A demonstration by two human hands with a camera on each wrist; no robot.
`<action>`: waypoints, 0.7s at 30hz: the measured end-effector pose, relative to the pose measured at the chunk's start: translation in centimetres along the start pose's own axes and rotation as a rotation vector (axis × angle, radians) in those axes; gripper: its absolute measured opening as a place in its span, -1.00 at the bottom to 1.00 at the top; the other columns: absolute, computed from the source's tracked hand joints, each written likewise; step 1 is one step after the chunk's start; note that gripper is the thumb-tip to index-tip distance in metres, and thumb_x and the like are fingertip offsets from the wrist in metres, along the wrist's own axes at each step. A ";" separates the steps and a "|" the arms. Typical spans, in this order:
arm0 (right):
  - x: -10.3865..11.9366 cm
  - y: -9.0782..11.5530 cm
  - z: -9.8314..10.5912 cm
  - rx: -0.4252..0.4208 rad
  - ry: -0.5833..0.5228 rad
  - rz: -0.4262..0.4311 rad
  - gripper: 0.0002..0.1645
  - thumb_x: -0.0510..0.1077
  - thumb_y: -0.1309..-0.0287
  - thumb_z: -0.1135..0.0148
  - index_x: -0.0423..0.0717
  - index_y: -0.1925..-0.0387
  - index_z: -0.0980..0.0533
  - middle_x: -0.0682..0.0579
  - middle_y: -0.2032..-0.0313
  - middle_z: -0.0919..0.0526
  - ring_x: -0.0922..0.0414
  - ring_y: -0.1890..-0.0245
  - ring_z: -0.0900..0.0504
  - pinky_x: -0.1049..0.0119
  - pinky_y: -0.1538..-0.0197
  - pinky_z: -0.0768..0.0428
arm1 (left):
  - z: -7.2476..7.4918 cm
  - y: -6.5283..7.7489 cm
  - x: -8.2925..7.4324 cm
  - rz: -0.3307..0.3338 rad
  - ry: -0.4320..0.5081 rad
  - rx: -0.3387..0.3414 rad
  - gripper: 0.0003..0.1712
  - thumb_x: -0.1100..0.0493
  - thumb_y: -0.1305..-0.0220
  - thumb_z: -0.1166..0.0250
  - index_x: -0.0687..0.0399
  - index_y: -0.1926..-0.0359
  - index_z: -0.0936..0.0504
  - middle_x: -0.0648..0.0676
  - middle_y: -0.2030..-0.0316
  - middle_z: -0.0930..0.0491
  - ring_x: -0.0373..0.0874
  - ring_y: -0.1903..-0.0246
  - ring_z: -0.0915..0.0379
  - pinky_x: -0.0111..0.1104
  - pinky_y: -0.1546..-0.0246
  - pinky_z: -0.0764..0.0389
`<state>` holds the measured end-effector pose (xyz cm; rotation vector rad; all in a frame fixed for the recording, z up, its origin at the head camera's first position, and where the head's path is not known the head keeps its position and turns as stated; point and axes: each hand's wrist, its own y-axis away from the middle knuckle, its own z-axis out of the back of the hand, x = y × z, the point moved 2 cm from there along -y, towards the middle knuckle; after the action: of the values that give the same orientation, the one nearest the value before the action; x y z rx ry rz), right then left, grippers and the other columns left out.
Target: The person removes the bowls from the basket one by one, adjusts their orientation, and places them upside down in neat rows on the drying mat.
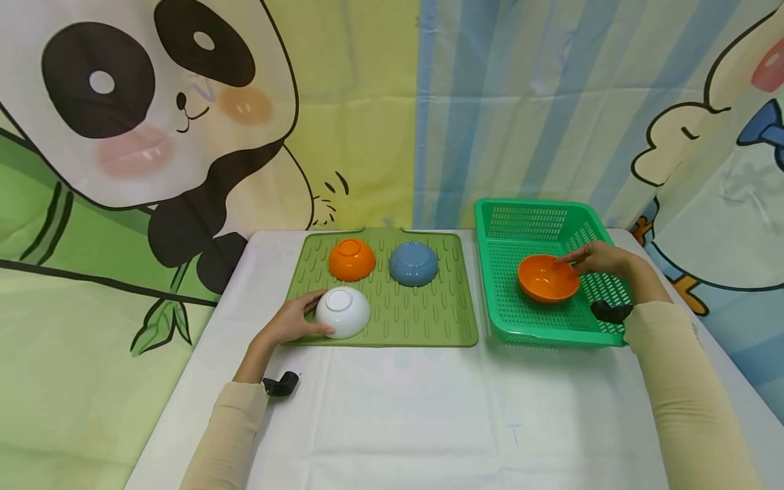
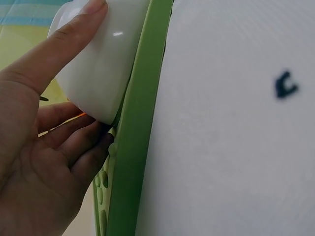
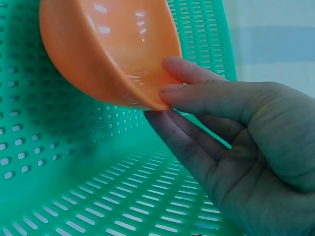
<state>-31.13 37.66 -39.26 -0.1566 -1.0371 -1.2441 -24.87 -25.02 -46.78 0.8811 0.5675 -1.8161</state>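
My left hand (image 1: 292, 320) grips a white bowl (image 1: 348, 318), which is upside down at the front left of a green draining mat (image 1: 422, 320). Thumb and fingers span the bowl's side, its rim close on the mat in the left wrist view. Over on the right, my right hand (image 1: 603, 260) pinches the rim of an orange bowl (image 3: 74, 59) inside a green plastic basket (image 1: 551, 337). That bowl is mouth up and tilted, with fingertips (image 3: 172, 89) inside the rim and other fingers underneath.
Two more bowls stand upside down along the mat's back part, an orange one (image 1: 352, 262) at the left and a blue-grey one (image 1: 414, 265) beside it. A white cloth (image 1: 404, 415) covers the table. Behind it hangs a printed curtain (image 1: 361, 102).
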 end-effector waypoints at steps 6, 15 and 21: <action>0.1 0.0 0.2 -0.046 0.019 -0.037 -0.47 -0.31 -0.21 -0.06 -0.39 -0.21 -0.29 -0.46 -0.24 -0.14 -0.35 -0.22 -0.14 -0.15 -0.15 -0.33 | 0.0 0.1 -0.3 0.005 -0.003 0.030 0.22 -0.06 0.22 -0.54 0.21 -0.39 -0.06 0.25 -0.33 -0.10 0.13 -0.27 -0.11 -0.07 -0.20 -0.26; 1.7 0.7 0.4 -0.075 0.007 -0.054 -0.47 -0.25 -0.28 0.00 -0.40 -0.24 -0.25 -0.48 -0.23 -0.15 -0.30 -0.17 -0.27 -0.12 -0.14 -0.35 | 0.0 0.2 -0.8 0.010 -0.048 0.043 0.29 -0.18 0.24 -0.51 0.15 -0.42 0.01 0.21 -0.35 -0.07 0.11 -0.28 -0.09 -0.07 -0.22 -0.22; 3.7 1.1 0.7 -0.106 0.007 -0.048 -0.46 -0.18 -0.33 0.02 -0.43 -0.23 -0.24 -0.45 -0.21 -0.22 -0.19 -0.10 -0.41 -0.04 -0.12 -0.41 | 0.7 0.5 -2.0 0.010 -0.117 -0.021 0.24 -0.28 0.18 -0.44 0.10 -0.42 -0.01 0.21 -0.35 -0.07 0.18 -0.30 -0.01 0.09 -0.21 -0.16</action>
<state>-30.76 35.90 -35.72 -0.2097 -0.9747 -1.3432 -24.11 -24.55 -44.74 0.7564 0.5059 -1.8359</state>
